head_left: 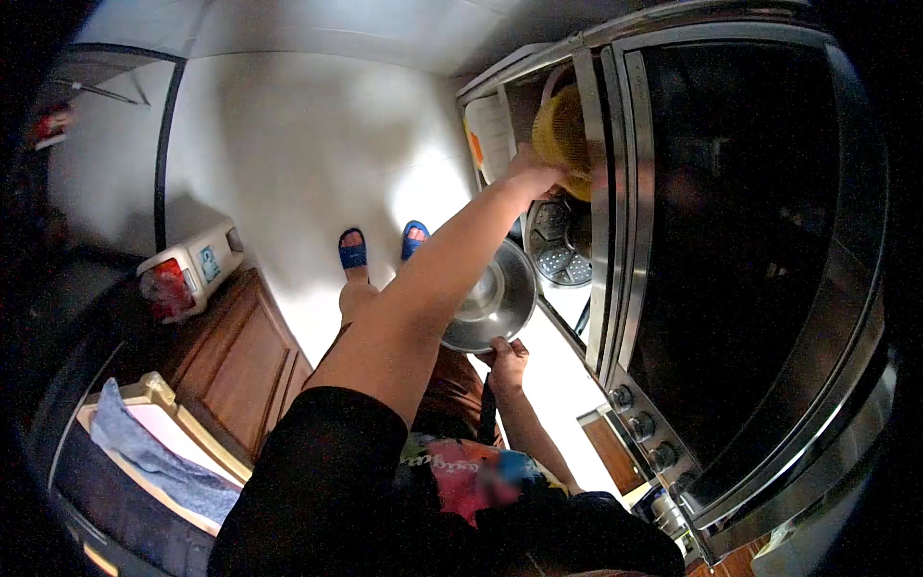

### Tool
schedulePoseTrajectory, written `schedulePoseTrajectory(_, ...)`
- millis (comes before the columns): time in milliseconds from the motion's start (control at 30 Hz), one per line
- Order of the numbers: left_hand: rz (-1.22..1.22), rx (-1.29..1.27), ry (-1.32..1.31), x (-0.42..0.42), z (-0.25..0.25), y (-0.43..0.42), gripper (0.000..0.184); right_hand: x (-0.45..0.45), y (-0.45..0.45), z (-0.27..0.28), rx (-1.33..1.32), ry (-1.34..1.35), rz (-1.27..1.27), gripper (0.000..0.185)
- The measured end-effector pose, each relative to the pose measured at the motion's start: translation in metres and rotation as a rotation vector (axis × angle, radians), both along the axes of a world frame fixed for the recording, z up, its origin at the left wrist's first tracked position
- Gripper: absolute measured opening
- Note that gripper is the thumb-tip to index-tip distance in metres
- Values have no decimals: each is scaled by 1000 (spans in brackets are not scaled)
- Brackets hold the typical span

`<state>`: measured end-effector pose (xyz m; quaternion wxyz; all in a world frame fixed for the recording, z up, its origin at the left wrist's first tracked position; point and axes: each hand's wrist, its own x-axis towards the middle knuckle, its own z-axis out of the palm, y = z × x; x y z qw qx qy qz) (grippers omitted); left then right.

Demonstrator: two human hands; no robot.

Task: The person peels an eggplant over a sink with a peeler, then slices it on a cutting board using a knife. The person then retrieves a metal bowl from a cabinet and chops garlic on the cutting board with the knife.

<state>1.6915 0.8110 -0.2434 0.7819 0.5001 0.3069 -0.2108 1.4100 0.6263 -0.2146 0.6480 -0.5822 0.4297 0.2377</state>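
My left hand (pixel 540 177) reaches across to the right into an open, metal-framed compartment. Its fingers close at the lower edge of a yellow mesh basket (pixel 560 130), partly hidden behind the frame. Lower down, my right hand (pixel 507 363) pinches the near rim of a round, shiny metal bowl (pixel 510 293) in front of my legs. My left forearm covers part of that bowl. Below the basket in the compartment lies a dark round plate with holes (pixel 561 255). A white container with an orange part (pixel 488 135) stands beside the basket.
At right is a large black glass panel (pixel 740 240) with a steel frame and several knobs (pixel 641 425). Blue slippers (pixel 353 252) are on my feet on the pale floor. To the left are a white-and-red container (pixel 197 269), a brown cabinet door (pixel 245 361) and a blue-grey towel (pixel 159 462).
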Motion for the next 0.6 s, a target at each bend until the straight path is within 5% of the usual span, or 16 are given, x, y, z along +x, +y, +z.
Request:
schedulePoseTrajectory(33, -1, 0, -1, 3, -20, -8, 54, 1, 0, 0, 0, -1, -1, 5)
schedulePoseTrajectory(67, -93, 329, -187, 9, -58, -22, 59, 4, 1, 2, -13, -15, 16, 4)
schedulePoseTrajectory(133, -181, 666, -372, 0, -37, -11, 64, 15, 12, 19, -60, -40, 32, 7)
schedulePoseTrajectory(267, -428, 760, -214, -66, -3, 52, 66, 25, 15, 39, -47, -53, 39, 13)
schedulePoseTrajectory(300, -334, 523, -201, -88, 74, 83, 66, 27, 19, 51, -71, -61, 42, 13)
schedulePoseTrajectory(433, -499, 429, 80, -157, 86, 128, 100, 17, 17, 80, -54, -130, 76, 11)
schedulePoseTrajectory(467, -586, 229, 110, -173, 105, 141, 114, 11, 19, 92, -39, -197, 88, 10)
schedulePoseTrajectory(567, -668, 5, 56, -219, 137, 148, 75, -2, 34, 126, -26, -211, 53, 5)
schedulePoseTrajectory(600, -695, 17, 61, -228, 148, 148, 75, -8, 38, 136, 7, -254, 57, 1)
